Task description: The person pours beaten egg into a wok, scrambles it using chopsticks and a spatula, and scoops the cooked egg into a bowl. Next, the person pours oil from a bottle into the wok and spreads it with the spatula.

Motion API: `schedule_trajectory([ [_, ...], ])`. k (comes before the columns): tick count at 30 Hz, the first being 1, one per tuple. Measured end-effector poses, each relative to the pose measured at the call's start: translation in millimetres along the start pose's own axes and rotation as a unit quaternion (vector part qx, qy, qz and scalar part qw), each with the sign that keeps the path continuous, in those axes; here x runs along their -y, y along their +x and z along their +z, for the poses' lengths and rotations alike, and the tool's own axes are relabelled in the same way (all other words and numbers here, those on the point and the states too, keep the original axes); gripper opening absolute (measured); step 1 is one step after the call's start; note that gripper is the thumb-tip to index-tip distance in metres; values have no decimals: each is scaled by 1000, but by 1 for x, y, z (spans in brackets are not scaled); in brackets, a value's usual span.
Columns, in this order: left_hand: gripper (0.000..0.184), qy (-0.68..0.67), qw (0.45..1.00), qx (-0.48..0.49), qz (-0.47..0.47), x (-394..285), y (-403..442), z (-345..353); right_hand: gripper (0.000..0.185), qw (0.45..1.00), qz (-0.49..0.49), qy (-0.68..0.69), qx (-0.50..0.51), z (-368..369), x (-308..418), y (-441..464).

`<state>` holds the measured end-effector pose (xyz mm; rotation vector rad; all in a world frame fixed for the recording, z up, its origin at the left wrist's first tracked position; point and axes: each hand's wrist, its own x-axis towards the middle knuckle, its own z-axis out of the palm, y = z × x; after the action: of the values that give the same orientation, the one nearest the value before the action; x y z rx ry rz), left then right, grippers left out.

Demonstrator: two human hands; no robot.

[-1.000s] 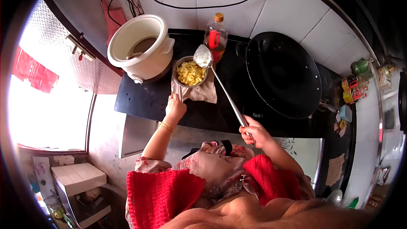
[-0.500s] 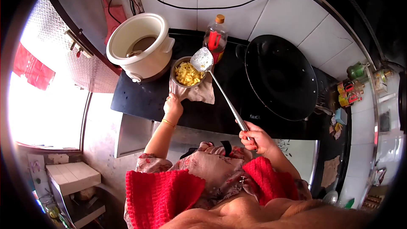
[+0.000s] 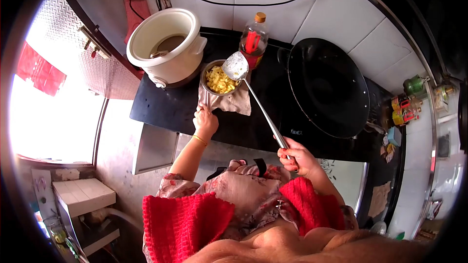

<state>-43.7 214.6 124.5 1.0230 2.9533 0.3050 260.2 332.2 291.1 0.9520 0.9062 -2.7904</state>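
Note:
My left hand (image 3: 205,121) is closed round the thin handle of a small metal pot (image 3: 204,85) filled with yellow scrambled egg (image 3: 219,80). Under the pot lies a crumpled beige cloth (image 3: 239,103) on the black counter. My right hand (image 3: 298,157) grips the end of a long metal spatula (image 3: 265,117). Its broad blade (image 3: 236,65), specked with bits of food, is over the pot's right rim; whether it touches the rim I cannot tell. To the right sits a large black wok (image 3: 329,87), with only small specks visible inside.
Left of the pot stands a white electric cooker (image 3: 170,61), lidless, with something dark in its bottom. Behind the blade is an orange-capped bottle (image 3: 254,41). A black cord (image 3: 273,4) runs along the tiled wall. Several small bottles (image 3: 405,109) stand far right.
The whole view has shifted slightly, with the counter items appearing a little further right. Both hands keep their grips, and the spatula blade stays at the pot's rim.

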Motion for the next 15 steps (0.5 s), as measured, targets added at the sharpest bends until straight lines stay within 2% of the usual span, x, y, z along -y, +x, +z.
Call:
schedule_trajectory([
  [4, 38, -46, 996, 60, -50, 6, 6, 2, 51, 1000, 2, 3, 10, -1, 2, 1],
  [6, 34, -35, 996, 61, -46, 11, 3, -3, 51, 1000, 1, 2, 8, 0, 3, 0],
  [7, 25, -34, 998, 33, -32, 14, 0, -5, 51, 1000, 1, 1, 4, 1, 4, 0],
  [11, 13, -20, 998, 51, -40, 27, -5, -10, 51, 1000, -2, 2, 0, 1, 6, -2],
  [13, 11, -34, 997, 40, -56, 34, -8, -7, 52, 1000, -3, 2, 5, -1, 6, -3],
  [14, 11, -41, 997, 34, -64, 42, -10, -4, 52, 1000, -3, 3, 7, -2, 6, -3],
  [15, 10, -31, 999, 17, -23, 64, -9, 27, 51, 1000, -3, 4, 7, -2, 6, -4],
])
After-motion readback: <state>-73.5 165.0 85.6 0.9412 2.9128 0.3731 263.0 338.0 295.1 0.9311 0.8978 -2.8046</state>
